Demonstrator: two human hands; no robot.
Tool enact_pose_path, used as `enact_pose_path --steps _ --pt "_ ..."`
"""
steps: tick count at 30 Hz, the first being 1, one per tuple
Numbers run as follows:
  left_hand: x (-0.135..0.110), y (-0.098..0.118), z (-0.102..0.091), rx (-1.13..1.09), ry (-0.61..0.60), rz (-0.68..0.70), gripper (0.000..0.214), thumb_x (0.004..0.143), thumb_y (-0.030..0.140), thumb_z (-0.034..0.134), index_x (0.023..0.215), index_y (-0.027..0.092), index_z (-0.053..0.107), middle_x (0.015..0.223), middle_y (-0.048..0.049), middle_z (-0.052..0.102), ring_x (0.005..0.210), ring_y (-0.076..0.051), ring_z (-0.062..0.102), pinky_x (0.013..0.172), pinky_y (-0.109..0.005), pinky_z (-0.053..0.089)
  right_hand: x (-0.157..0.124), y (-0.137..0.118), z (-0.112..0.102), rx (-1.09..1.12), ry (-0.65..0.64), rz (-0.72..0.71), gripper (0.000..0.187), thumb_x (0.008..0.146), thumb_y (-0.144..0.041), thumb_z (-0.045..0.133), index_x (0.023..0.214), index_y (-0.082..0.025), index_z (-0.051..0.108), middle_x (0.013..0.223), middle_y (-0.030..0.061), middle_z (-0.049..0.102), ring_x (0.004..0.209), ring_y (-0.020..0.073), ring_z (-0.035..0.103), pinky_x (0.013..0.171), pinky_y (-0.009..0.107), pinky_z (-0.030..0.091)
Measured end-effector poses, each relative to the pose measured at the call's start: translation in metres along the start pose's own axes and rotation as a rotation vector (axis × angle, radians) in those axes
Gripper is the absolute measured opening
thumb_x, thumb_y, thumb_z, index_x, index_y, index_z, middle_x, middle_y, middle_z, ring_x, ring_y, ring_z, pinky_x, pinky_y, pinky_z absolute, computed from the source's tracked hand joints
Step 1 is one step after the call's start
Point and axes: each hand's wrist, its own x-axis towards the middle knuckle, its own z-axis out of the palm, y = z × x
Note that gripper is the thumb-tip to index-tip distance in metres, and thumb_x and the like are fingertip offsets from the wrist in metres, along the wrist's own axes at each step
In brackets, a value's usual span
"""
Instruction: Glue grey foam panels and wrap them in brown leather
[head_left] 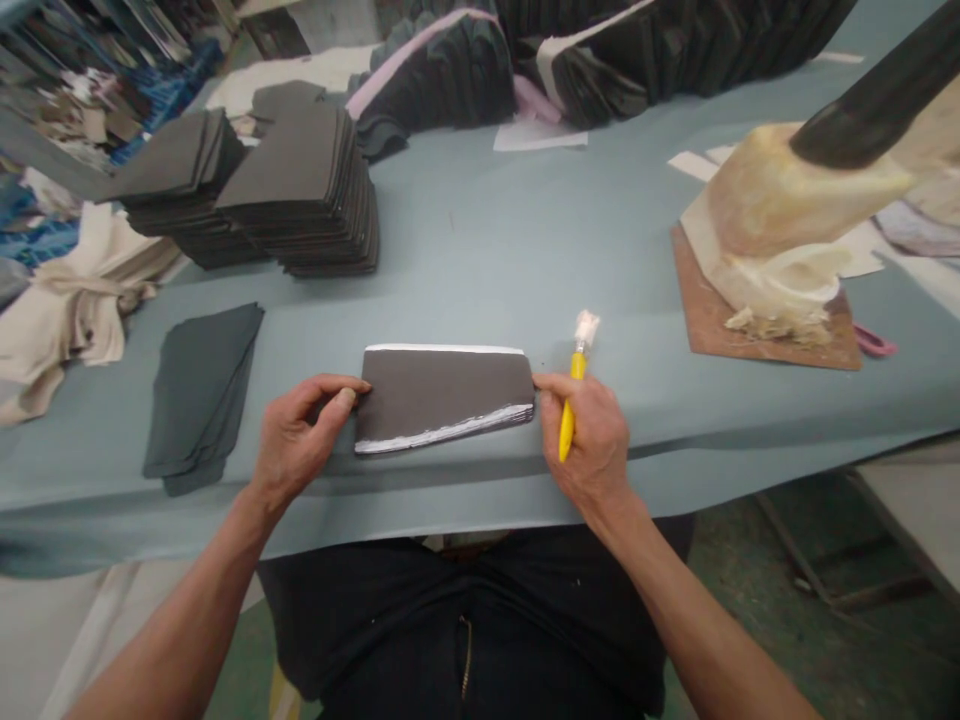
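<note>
A small stack of dark grey flat pieces (pixel 442 385) lies in front of me, with a white coated strip along its far edge and another slanting along its near edge. My left hand (pixel 304 430) is closed, thumb and forefinger pinching the stack's left end. In my right hand (pixel 592 435) is a yellow-handled brush (pixel 567 425), its bristles pointing away from me and coated whitish. The forefinger of that hand touches the stack's right end. Left of my left hand lies a loose, fanned pile of dark pieces (pixel 199 390).
Two tall stacks of dark pieces (pixel 289 165) stand at the back left of the blue-grey covered table (pixel 465 240). Tied dark bundles (pixel 450 75) line the back. At right, a crusted yellowish container (pixel 795 210) with a dark thick handle sits on a brown board (pixel 705 310). Beige cloth (pixel 82 290) lies left.
</note>
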Motion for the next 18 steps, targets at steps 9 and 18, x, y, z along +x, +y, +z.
enact_pose_path --steps 9,18 --pt "-0.003 -0.002 -0.002 -0.093 0.003 0.007 0.028 0.098 0.044 0.065 0.101 0.02 0.079 0.104 -0.006 0.083 0.094 -0.021 0.075 0.094 -0.034 0.058 -0.005 -0.001 0.003 -0.023 0.052 -0.088 0.016 0.105 -0.025 0.057 0.11 -0.023 0.072 0.102 0.0084 0.081 0.093 0.0238 0.073 0.091 0.04 0.056" --pt "-0.009 -0.006 0.005 -0.057 -0.021 0.077 0.03 0.101 0.038 0.055 0.106 0.019 0.078 0.103 -0.0077 0.083 0.095 -0.02 0.077 0.089 -0.032 0.06 -0.019 0.017 0.005 -0.093 0.019 0.067 0.027 0.102 -0.046 0.063 0.114 -0.028 0.079 0.106 0.0135 0.08 0.098 0.0337 0.075 0.096 0.052 0.057"
